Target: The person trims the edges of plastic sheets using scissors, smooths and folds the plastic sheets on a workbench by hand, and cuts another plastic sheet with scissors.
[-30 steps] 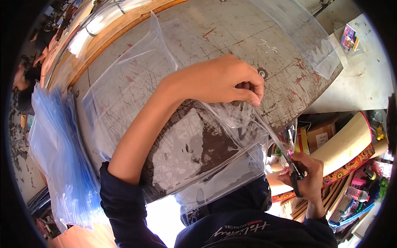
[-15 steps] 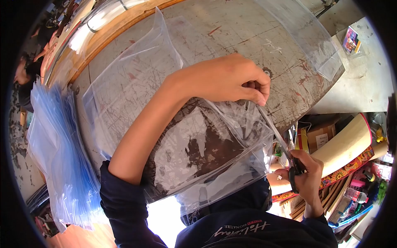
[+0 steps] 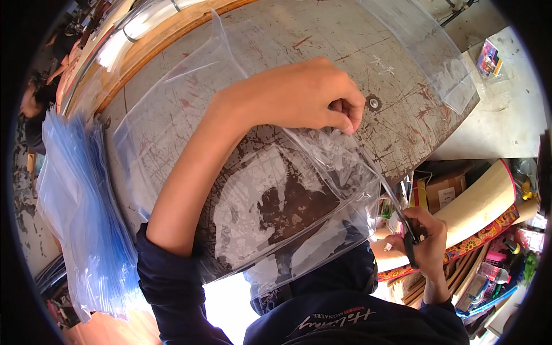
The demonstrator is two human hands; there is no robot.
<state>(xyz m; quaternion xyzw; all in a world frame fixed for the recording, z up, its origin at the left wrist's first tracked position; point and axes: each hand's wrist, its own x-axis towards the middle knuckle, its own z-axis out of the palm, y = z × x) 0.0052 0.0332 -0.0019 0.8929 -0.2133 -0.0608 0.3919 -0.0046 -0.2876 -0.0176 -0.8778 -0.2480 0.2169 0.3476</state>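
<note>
My left hand (image 3: 330, 100) reaches across the worn table and pinches the edge of a clear plastic sheet (image 3: 345, 169) between thumb and fingers. Folds run through the sheet, which hangs over the near table edge in front of my body. Lower right, my right hand (image 3: 428, 238) is closed around the black handles of a pair of scissors (image 3: 410, 244). Their long blades point up and left along the sheet's right edge, toward my left hand. Whether the blades are parted is hard to make out.
A thick stack of bluish plastic sheets (image 3: 86, 224) hangs at the table's left side. Another clear sheet (image 3: 425, 52) lies at the far right of the scratched tabletop (image 3: 299, 40). Right of the table are a cream roll (image 3: 483, 201) and a cardboard box (image 3: 445, 190).
My left hand has shifted a little up and left, pulling the sheet's edge with it. The right hand with the scissors stays in nearly the same place.
</note>
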